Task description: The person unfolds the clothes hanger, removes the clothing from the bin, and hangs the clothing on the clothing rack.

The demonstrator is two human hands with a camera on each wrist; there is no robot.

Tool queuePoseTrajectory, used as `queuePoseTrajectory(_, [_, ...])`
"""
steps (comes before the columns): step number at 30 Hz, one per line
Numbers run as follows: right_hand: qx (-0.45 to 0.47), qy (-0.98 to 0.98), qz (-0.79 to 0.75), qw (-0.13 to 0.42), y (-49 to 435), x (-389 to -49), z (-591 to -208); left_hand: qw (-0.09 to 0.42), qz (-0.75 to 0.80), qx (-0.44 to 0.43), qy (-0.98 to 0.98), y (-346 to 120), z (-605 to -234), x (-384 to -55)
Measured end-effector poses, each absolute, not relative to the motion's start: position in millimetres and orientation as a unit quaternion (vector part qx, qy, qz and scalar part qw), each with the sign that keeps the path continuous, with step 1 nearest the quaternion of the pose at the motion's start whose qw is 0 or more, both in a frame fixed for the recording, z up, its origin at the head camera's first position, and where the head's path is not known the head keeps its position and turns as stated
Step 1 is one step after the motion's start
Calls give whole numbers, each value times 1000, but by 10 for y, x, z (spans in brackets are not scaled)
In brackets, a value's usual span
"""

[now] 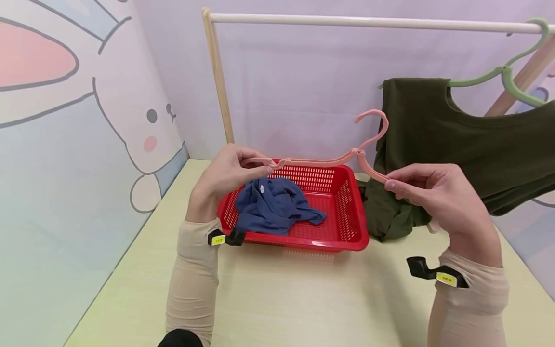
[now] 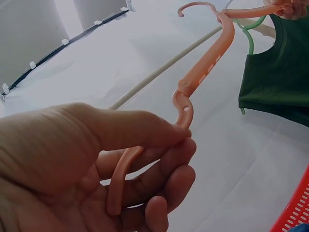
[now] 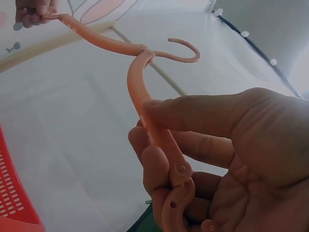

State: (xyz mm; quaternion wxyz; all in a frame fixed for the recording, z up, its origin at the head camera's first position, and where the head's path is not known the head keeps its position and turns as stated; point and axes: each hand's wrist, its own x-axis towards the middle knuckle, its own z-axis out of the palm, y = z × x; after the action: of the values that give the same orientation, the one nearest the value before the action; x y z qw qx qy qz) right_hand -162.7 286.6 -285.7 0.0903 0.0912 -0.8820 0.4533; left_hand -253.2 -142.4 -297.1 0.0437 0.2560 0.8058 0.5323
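Note:
A pink folding clothes hanger (image 1: 321,162) is held up by both hands, its hook pointing upward. My left hand (image 1: 230,172) pinches the hinged end of the left arm between thumb and fingers; in the left wrist view the end piece (image 2: 120,186) bends back into the palm. My right hand (image 1: 438,193) grips the right arm of the hanger (image 3: 140,89) partway along, its hinged tip lying against the fingers. Below the hanger stands a red basket (image 1: 362,236) with a crumpled blue garment (image 1: 277,207) inside.
A white rail (image 1: 347,20) on wooden posts (image 1: 218,77) runs across the back. From it a dark green top (image 1: 468,140) hangs on a green hanger (image 1: 516,91) at the right. More dark green cloth (image 1: 392,217) lies on the table beside the basket. A wall with a rabbit drawing borders the left.

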Motion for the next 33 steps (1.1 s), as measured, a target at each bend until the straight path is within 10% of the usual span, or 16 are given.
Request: queuePoseTrajectory(33, [74, -844, 519, 112, 2499, -1577, -2816, 43, 505, 308, 805, -1166, -3030, -2545])
